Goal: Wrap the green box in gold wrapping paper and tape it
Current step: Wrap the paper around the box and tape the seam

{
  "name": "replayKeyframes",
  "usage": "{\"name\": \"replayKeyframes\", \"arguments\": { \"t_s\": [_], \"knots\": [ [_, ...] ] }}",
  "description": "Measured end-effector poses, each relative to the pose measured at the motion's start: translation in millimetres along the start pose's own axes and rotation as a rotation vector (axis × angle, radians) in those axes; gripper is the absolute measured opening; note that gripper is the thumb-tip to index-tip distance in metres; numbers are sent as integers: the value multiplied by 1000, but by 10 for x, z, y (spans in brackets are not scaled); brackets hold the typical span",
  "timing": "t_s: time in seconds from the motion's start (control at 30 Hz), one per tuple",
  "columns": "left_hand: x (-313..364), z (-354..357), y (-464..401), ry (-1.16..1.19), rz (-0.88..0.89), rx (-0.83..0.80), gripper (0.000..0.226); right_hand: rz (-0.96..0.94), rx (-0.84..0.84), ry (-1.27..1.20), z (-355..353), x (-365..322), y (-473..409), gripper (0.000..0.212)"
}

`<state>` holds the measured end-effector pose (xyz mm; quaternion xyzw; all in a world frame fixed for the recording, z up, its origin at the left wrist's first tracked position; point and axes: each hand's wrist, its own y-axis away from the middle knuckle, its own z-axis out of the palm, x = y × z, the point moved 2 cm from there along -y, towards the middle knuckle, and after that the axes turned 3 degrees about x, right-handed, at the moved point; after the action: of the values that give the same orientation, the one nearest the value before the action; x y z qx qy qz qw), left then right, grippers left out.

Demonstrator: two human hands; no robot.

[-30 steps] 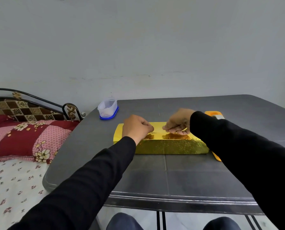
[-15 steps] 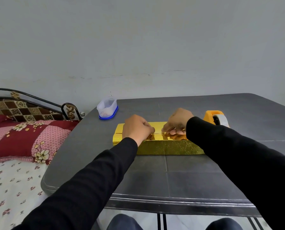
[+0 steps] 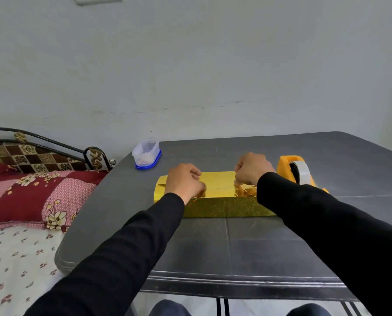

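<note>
Both hands, the left hand (image 3: 185, 182) and right hand (image 3: 250, 168), press curled fingers on the box (image 3: 220, 195), lying left-right; dispenser (image 3: 296, 171) is nearest the right.

Box (image 3: 222, 197): long, flat, fully covered in shiny gold wrapping paper, no green visible; lies flat on the dark table (image 3: 213, 247), long axis running 9 to 3 o'clock, centred toward the far half. Top face smooth and mirror-like, near side face crinkled. Orange tape dispenser (image 3: 296, 171) stands upright just beside its 2 o'clock corner.
</note>
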<state>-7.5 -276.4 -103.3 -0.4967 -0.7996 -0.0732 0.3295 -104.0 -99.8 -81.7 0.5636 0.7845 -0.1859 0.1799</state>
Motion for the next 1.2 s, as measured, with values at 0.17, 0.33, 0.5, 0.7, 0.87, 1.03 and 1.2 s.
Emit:
{"name": "replayKeyframes", "arguments": {
  "t_s": [0.17,0.33,0.5,0.7,0.87,1.03,1.2],
  "knots": [
    [70,21,34,-150,13,-2,31,-17,-59,-49,118,-79,98,31],
    [52,-27,52,-315,38,25,38,4,-75,-23,124,-15,97,28],
    [127,-55,37,-315,24,-8,24,-24,7,-96,93,-47,123,12],
    [163,-20,82,-379,22,16,34,-42,6,-78,29,-16,233,8],
    [285,-59,238,-313,189,202,29,-97,200,-183,-348,220,455,28],
    [777,287,473,18,492,100,35,4,470,-206,-675,747,710,17],
    [1278,862,601,-180,602,-29,100,386,220,-150,-800,1255,740,31]
  ]
}}
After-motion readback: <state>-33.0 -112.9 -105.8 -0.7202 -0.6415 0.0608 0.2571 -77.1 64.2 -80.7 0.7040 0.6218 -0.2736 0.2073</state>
